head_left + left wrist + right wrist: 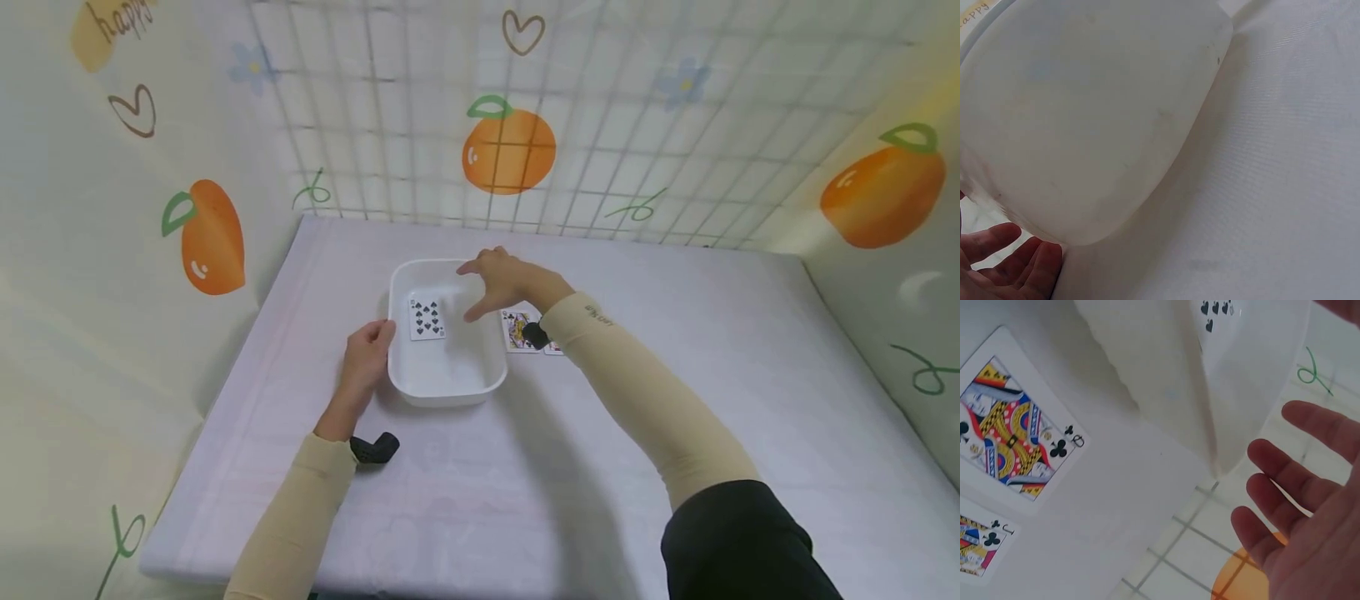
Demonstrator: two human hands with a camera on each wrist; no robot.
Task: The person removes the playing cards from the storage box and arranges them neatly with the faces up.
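Spade card (426,318) flat in tub (420,388), long axis running front-back.

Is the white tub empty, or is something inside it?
Not empty. One spade card lies face up on the floor of the tub; nothing else shows inside.

The head view looks forward and down from above the table (675,275), taking in both hands and the tub (447,392) from some way off. The left wrist view sits very near the tub's (1097,125) outer wall, fingertips (1035,262) at its lower left. The right wrist view looks past the fingers (1285,481) up at the tub (1147,369) and cards (1016,444). All three share the tub.
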